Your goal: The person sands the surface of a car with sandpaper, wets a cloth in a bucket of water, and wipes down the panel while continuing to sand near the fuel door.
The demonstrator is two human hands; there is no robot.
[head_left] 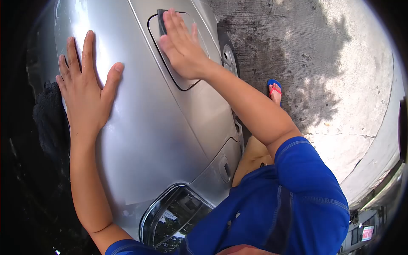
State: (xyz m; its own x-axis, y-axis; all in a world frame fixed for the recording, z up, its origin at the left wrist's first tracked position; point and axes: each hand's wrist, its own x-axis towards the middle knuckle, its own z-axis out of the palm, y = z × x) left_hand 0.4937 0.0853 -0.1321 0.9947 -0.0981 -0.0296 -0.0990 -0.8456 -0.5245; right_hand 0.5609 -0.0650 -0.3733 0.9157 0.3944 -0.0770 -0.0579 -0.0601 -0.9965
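My left hand (87,91) lies flat on the silver car body (144,140), its fingers spread and nothing in it. Over the fuel flap (193,36), which is closed and outlined by a dark seam, is my right hand (180,46). A dark grey pad (162,21) shows at the flap's corner, beside and partly under my right fingers. The fingers of this hand are stretched out over the panel, slightly blurred, and its palm faces the car.
A dark fluffy cloth (49,114) lies left of my left hand. The car's window (176,216) is near my body. A wheel (228,59) and my foot in a blue flip-flop (275,91) are on the right, on concrete ground (357,85).
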